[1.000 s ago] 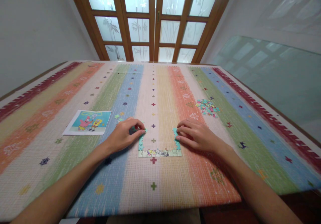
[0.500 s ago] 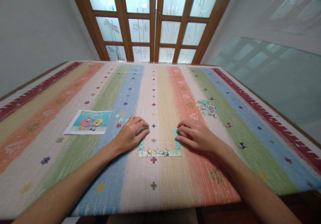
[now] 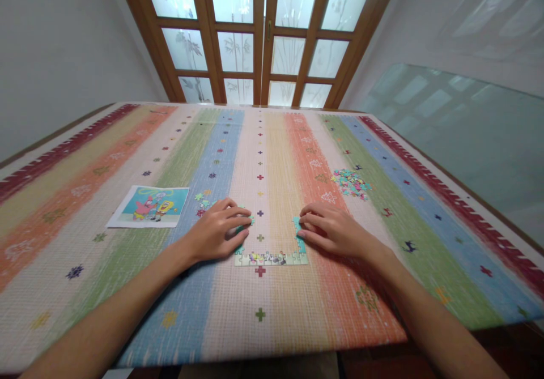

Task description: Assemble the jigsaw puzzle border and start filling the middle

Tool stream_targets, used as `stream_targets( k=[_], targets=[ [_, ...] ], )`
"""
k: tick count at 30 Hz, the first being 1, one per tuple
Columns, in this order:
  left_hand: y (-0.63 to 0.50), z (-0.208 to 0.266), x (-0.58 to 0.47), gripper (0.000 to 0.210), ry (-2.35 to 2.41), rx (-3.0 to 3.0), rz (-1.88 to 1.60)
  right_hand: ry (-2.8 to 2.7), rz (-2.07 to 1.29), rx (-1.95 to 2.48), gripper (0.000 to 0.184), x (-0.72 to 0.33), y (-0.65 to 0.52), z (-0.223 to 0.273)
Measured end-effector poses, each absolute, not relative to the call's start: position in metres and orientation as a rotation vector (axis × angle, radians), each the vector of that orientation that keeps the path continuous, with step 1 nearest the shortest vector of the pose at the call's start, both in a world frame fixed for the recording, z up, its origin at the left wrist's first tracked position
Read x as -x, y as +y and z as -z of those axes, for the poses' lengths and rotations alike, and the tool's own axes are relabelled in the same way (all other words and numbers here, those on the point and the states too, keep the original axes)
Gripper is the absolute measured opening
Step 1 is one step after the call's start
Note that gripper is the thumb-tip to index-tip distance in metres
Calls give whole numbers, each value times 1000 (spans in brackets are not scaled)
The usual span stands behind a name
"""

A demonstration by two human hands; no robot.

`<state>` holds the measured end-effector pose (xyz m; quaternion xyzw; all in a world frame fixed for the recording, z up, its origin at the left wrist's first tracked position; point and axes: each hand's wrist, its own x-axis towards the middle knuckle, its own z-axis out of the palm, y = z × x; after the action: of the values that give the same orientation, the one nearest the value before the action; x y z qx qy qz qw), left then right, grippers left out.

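A partly joined jigsaw border (image 3: 272,259) lies near the front of the table, with a pale bottom row and teal pieces rising at both sides. My left hand (image 3: 221,229) bends over its left side, thumb and fingers around teal jigsaw pieces (image 3: 252,220) that it mostly hides. At the right side column (image 3: 301,237), my right hand (image 3: 329,229) rests with curved, slightly parted fingers, its fingertips against the outer edge. No piece shows in its grasp. A few loose jigsaw pieces (image 3: 204,200) lie just beyond my left hand.
A printed cartoon picture (image 3: 151,206) lies flat on the left. Farther back on the right is a heap of mixed jigsaw pieces (image 3: 352,183). A striped tablecloth (image 3: 280,311) covers the table, with glazed wooden doors (image 3: 259,33) behind it.
My left hand has shifted slightly, its fingers spreading over the left side of the border and its thumb moving down a little. My right hand stays in place.
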<state>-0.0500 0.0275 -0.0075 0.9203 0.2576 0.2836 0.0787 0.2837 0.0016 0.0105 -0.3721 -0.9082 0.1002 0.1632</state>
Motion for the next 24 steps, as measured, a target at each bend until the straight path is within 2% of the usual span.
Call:
stream_targets(
  k=[20,24],
  targets=[
    [26,6,53,26,849,-2707,-841,-2598,-278,1059,31,-283,1,-10],
    [27,6,52,18,784,-2757,-854,-2613,-268,1053,31,-283,1,-11]
  ],
)
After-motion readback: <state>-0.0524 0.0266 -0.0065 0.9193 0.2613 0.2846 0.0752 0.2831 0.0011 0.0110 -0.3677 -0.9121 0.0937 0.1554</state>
